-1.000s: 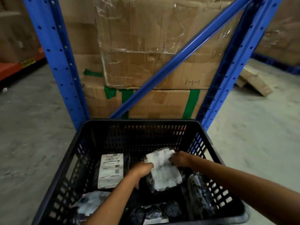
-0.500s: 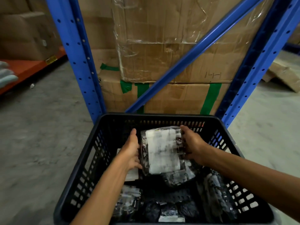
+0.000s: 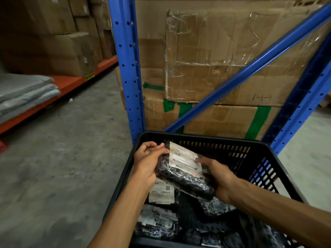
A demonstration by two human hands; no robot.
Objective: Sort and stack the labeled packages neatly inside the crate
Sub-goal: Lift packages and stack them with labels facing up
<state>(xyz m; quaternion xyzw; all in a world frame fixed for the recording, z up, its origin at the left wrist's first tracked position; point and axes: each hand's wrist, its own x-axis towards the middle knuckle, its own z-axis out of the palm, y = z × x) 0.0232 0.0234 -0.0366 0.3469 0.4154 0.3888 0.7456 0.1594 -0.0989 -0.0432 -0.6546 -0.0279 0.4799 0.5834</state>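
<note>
A black perforated plastic crate (image 3: pixel 211 138) stands on the floor in front of me. Both hands hold one black plastic-wrapped package (image 3: pixel 184 178) with a white label, tilted, above the crate's left half. My left hand (image 3: pixel 148 160) grips its upper left corner. My right hand (image 3: pixel 218 174) holds its right side, thumb on the label. Under it lies another labeled package (image 3: pixel 162 192) flat on the crate floor. Several more dark wrapped packages (image 3: pixel 157 222) lie loose at the crate's near end.
A blue metal rack upright (image 3: pixel 125 65) and diagonal brace (image 3: pixel 250 74) rise just behind the crate, with taped cardboard boxes (image 3: pixel 206 59) stacked inside. To the left is bare concrete floor (image 3: pixel 59 158), an orange shelf beam (image 3: pixel 71 83) and folded grey pads (image 3: pixel 23 93).
The package has been lifted from the crate's middle and turned on a tilt toward the left. My view has swung left, and both hands have closed tighter on the package.
</note>
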